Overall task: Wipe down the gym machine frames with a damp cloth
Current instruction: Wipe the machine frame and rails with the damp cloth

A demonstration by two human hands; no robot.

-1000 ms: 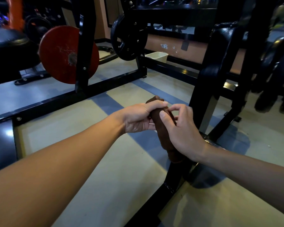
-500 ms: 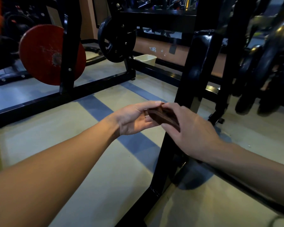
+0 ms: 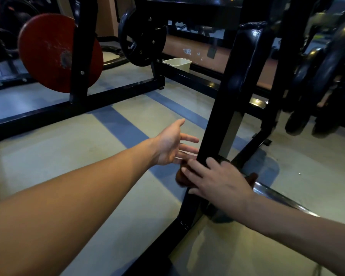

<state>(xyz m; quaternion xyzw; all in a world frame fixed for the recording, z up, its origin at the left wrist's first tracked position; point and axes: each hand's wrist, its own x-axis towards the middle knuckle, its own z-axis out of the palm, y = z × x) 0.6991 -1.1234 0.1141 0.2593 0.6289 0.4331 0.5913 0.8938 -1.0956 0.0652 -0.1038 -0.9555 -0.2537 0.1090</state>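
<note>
Two black frame members bound our working room: a long base rail (image 3: 72, 110) running across the far left, and a slanted upright post (image 3: 223, 116) at centre right, with a wide stretch of pale floor (image 3: 78, 156) between them. To the far right, a rack of dark weight plates (image 3: 323, 76) crowds the post closely. A red plate (image 3: 54, 52) and a smaller black plate (image 3: 141, 36) hang on the far-left frame. Our right hand (image 3: 217, 180) lies across the lower post, fingers spread, pressing a brown cloth (image 3: 180, 177) against the metal; only the cloth's ends show, one on each side of the hand. Our left hand (image 3: 173, 146) hangs just left of the post, fingers straight and apart, holding nothing. A small white bin (image 3: 177, 63) sits beyond the far rail; we cannot tell its contents.
</note>
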